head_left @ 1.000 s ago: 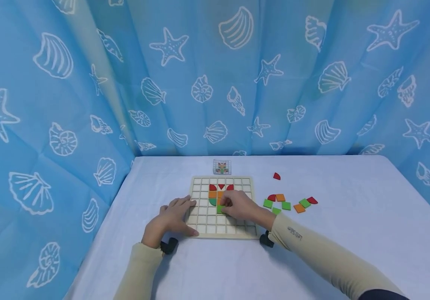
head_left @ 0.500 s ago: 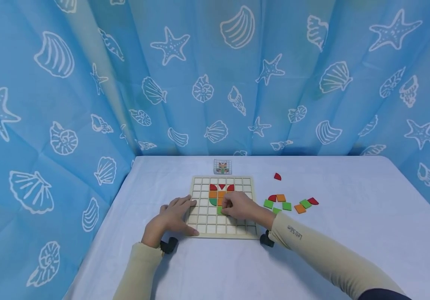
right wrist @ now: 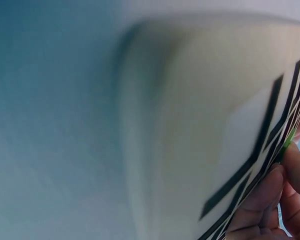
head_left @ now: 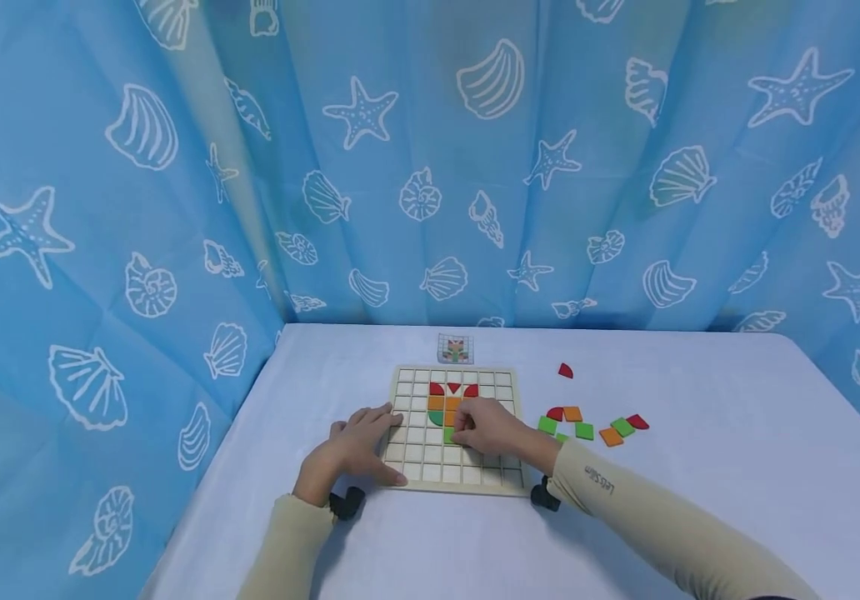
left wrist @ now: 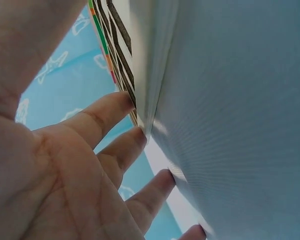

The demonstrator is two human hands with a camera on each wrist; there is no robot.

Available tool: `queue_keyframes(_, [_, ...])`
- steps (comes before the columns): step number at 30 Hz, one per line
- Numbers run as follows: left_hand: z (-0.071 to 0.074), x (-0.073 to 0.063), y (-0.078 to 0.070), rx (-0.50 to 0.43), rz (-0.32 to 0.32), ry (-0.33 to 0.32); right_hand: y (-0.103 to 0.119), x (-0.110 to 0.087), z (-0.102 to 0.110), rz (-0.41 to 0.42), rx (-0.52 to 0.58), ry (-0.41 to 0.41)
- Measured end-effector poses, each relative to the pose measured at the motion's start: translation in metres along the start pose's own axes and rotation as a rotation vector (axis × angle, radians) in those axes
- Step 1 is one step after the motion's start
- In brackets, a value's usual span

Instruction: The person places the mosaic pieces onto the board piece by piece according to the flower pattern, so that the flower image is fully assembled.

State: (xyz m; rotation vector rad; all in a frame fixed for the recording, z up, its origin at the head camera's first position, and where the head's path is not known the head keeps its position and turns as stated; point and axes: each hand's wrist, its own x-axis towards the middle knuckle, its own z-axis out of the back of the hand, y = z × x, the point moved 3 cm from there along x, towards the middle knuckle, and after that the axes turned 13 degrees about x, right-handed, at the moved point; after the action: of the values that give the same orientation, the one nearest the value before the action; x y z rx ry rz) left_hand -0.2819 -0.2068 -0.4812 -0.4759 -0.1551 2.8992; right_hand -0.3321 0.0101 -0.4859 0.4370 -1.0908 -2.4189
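My left hand (head_left: 355,447) rests at the left edge of a pale gridded pegboard-like tile board (head_left: 422,457), its fingers spread. In the left wrist view, two fingertips (left wrist: 135,135) touch the board's side while the others reach the cloth. My right hand (head_left: 495,427) pinches at a green square tile (head_left: 448,435) on the board, just below the orange ones. Red quarter-rounds and a red triangle (head_left: 453,387), orange squares (head_left: 436,402) and a green quarter-round (head_left: 436,418) sit on the board; the right hand hides part of this. The right wrist view shows the green tile (right wrist: 290,137) at the fingertips.
Loose red, orange and green tiles (head_left: 584,431) lie on the white cloth right of the board. A lone red quarter-round (head_left: 566,370) lies farther back. A small pattern card (head_left: 456,348) lies behind the board. A blue shell-print curtain (head_left: 400,150) hangs behind the table.
The head view has shifted, so the scene sits a little lower and farther right. Both hands stay at the same places on the board, the right still at the green tile.
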Motion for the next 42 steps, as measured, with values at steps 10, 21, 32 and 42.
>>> queue_keyframes(10, [0.000,-0.003,0.003,-0.011,0.012,-0.005,-0.001,0.005,-0.004,-0.012,-0.008,-0.003])
queue_keyframes(21, [0.004,-0.005,0.000,-0.015,0.012,-0.008,0.002,0.005,0.001,0.004,-0.003,0.033])
queue_keyframes(32, [0.002,-0.003,-0.002,-0.013,-0.013,-0.003,-0.025,0.004,0.042,0.041,0.111,-0.023])
queue_keyframes(42, [-0.001,-0.001,-0.001,0.001,-0.010,0.017,-0.061,0.002,0.112,-0.080,0.043,-0.138])
